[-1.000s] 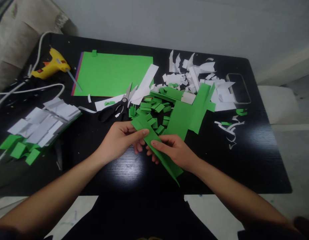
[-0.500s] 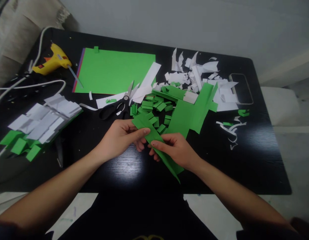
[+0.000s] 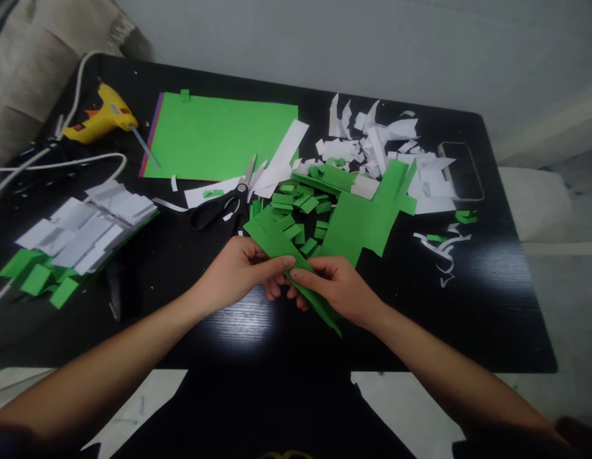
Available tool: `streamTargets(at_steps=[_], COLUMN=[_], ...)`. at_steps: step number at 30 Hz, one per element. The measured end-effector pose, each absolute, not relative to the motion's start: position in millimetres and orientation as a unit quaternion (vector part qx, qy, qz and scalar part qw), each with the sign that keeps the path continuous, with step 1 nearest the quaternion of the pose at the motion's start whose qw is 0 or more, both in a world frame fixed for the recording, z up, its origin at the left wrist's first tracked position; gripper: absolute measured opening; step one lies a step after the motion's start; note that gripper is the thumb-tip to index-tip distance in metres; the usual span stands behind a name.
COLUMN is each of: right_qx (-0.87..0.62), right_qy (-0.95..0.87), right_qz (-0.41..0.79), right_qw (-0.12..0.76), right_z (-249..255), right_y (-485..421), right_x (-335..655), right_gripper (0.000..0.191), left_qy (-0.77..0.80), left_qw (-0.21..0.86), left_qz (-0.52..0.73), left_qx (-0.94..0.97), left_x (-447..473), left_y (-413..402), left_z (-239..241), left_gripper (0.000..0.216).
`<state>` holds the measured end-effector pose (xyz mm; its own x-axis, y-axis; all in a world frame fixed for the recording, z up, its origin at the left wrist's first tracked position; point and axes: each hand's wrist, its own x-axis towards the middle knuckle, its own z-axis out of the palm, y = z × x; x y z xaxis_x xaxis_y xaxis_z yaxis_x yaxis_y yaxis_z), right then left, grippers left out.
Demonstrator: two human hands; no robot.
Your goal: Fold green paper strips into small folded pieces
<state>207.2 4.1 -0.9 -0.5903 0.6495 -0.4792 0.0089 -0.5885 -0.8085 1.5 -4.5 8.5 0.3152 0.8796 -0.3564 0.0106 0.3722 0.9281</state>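
Note:
A long green paper strip (image 3: 275, 241), folded lengthwise, slants between my hands above the table's front part. My left hand (image 3: 251, 266) pinches it near its middle, thumb on top and fingers beneath. Close beside it, my right hand (image 3: 337, 285) grips the lower stretch, also with the thumb on top. The strip's lower end pokes out past my right hand. Just beyond lie several small folded green paper pieces (image 3: 308, 203) and a larger cut green sheet (image 3: 351, 220). Black-handled scissors (image 3: 241, 189) rest partly open behind my left hand.
A yellow glue gun (image 3: 104, 115) lies at the back left near white cables. Green sheets (image 3: 219, 137) are stacked at the back. A white-and-green layered paper piece (image 3: 80, 233) sits left. White paper scraps (image 3: 377, 137) and a phone-like object (image 3: 462, 171) are at right.
The strip's upper end has shifted a little left and its lower end has drawn up. My left thumb has slid slightly along it toward my right hand.

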Motion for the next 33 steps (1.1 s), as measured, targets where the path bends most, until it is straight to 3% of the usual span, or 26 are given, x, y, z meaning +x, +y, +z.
streamTargets(at_steps=[21, 33], right_qx=[-0.409, -0.403], right_qy=[-0.374, -0.410], right_qz=[0.810, 0.792], right_qw=[0.190, 0.203], right_z=[-2, -1], right_y=[5, 5], right_x=[210, 209], right_gripper=[0.031, 0.031], left_qy=[0.543, 0.478], left_qw=[0.583, 0.663], left_qz=[0.370, 0.340], left_qx=[0.478, 0.465], left_x=[-9, 0], left_y=[2, -6], left_z=[14, 4], left_gripper=[0.030, 0.025])
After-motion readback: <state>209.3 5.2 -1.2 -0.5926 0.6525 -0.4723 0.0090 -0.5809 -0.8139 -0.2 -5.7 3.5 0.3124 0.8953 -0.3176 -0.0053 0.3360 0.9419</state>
